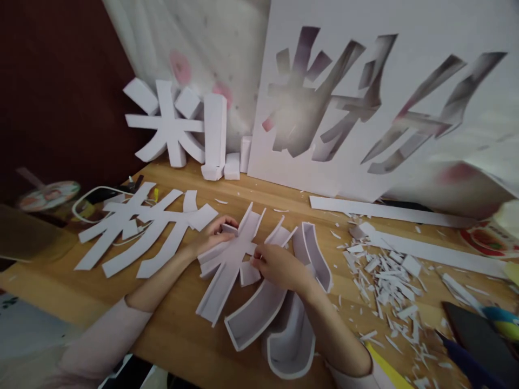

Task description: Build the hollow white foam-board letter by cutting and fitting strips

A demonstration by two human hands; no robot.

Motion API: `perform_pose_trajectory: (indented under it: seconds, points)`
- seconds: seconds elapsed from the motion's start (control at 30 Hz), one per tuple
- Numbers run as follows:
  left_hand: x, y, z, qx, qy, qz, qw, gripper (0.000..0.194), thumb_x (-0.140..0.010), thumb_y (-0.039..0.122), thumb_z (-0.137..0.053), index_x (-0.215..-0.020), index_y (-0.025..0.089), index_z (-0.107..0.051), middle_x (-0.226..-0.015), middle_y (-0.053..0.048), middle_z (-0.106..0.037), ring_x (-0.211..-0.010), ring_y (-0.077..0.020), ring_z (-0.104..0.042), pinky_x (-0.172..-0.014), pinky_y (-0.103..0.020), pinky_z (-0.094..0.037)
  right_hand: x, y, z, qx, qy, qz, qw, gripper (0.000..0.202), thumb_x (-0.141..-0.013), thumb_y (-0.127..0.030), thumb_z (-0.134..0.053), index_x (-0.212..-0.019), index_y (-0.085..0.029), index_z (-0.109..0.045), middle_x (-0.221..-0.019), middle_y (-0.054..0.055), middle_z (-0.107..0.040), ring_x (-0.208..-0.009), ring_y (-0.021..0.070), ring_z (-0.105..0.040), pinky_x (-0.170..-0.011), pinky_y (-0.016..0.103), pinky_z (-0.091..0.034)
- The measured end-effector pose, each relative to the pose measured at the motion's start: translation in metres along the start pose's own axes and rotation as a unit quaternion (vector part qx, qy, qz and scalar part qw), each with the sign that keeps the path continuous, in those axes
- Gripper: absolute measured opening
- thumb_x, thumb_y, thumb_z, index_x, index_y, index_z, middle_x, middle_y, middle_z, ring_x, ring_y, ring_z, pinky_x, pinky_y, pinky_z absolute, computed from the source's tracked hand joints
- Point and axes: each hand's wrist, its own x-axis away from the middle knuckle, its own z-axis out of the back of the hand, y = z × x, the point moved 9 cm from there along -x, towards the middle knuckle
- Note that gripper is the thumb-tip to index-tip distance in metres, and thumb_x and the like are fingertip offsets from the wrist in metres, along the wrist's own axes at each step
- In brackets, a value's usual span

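A white foam-board character (233,251) lies on the table, its flat face down and thin side walls standing along several of its strokes. At its upper left, my left hand (213,235) has curled fingers closed on a short wall strip (229,229). My right hand (279,266) reaches over from the right, thumb and fingers pinched at the character's right edge; what lies between those fingertips is mostly hidden. Joined to its right or just beside it is a hollow white part with full walls (290,335), open side up, partly covered by my right forearm.
A flat white cut-out character (162,216) lies left. Finished thick white pieces (170,121) stand behind it. A large board with cut-out openings (279,167) leans at the back. Right are long strips (438,251), a heap of scraps (389,281) and dark-handled scissors (466,356). A lidded cup (51,194) stands far left.
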Motion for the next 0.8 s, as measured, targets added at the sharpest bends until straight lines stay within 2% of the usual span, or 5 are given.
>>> perform_pose_trajectory:
  seconds: [0.33,0.53,0.8]
  points:
    - [-0.0023,-0.0056,-0.0009,0.004,-0.015,-0.024,1.000,0.034,-0.076,0.036,-0.065,-0.104,0.018,-0.063,-0.105,-0.005,-0.065,-0.102,-0.0244,-0.058,-0.089,-0.035,-0.044,-0.0016,0.0008,-0.0010,-0.017,0.003,-0.012,1.000,0.020,-0.096,-0.021,-0.051,-0.096,-0.014,-0.070,-0.085,0.006,-0.072,-0.079,0.0171,-0.065,-0.064,0.025,-0.035]
    - [-0.0020,-0.0070,-0.0017,0.001,-0.031,-0.016,0.999,0.033,-0.077,0.033,-0.065,-0.107,0.020,-0.063,-0.108,-0.005,-0.066,-0.103,-0.0242,-0.058,-0.087,-0.033,-0.044,-0.0013,-0.0009,0.0003,-0.019,0.005,-0.012,1.000,0.020,-0.095,-0.021,-0.051,-0.095,-0.014,-0.070,-0.093,0.009,-0.074,-0.085,0.0195,-0.066,-0.066,0.026,-0.035]
    - [-0.0018,-0.0072,0.0001,-0.003,-0.018,-0.008,1.000,0.032,-0.074,0.036,-0.065,-0.103,0.022,-0.063,-0.105,-0.004,-0.066,-0.100,-0.0238,-0.058,-0.087,-0.033,-0.044,-0.0006,-0.0014,-0.0008,-0.006,0.007,-0.009,1.000,0.022,-0.096,-0.022,-0.049,-0.098,-0.015,-0.070,-0.093,0.009,-0.074,-0.086,0.0199,-0.067,-0.067,0.026,-0.036]
